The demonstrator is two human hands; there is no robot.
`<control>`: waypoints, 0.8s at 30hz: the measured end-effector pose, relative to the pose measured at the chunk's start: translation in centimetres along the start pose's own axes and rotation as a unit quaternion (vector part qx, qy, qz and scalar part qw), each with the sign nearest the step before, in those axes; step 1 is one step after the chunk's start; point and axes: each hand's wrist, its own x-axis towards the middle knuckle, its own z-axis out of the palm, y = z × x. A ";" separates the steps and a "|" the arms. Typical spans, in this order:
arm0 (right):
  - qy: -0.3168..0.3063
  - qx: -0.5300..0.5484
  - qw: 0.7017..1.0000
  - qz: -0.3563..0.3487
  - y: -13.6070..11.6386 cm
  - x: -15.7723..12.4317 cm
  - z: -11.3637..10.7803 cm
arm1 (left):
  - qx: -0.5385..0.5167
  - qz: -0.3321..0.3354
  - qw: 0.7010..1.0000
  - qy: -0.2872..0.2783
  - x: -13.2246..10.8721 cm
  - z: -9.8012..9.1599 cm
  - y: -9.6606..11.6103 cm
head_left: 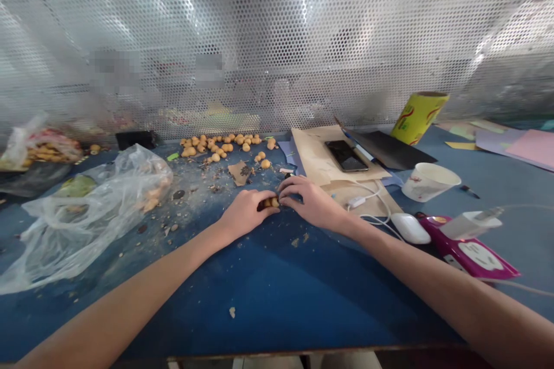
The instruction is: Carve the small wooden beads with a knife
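My left hand is closed around a small tan gourd, which shows between its thumb and fingers just above the blue table. Facing it, my right hand curls its thumb and fingertips against the gourd's right end. Its inner fingers are partly hidden, so a small tool in them cannot be ruled out. Beyond both hands, several similar small gourds lie loose along the foot of the perforated metal panel. A torn brown scrap lies among crumbs near my left hand.
On the left lie a clear plastic bag and another bag of gourds. To the right are a phone on brown paper, a white cable, a paper cup, a white earphone case, a purple power strip and a yellow roll.
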 end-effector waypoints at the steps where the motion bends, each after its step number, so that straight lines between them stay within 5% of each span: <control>1: 0.001 -0.010 1.000 -0.007 -0.1 0.0 0.0 | 0.000 0.000 1.000 0.001 0.0 0.0 0.0; 24: 0.057 -0.053 0.996 -0.041 -0.1 -0.3 0.1 | -0.018 -0.002 1.000 0.004 0.0 0.0 -0.1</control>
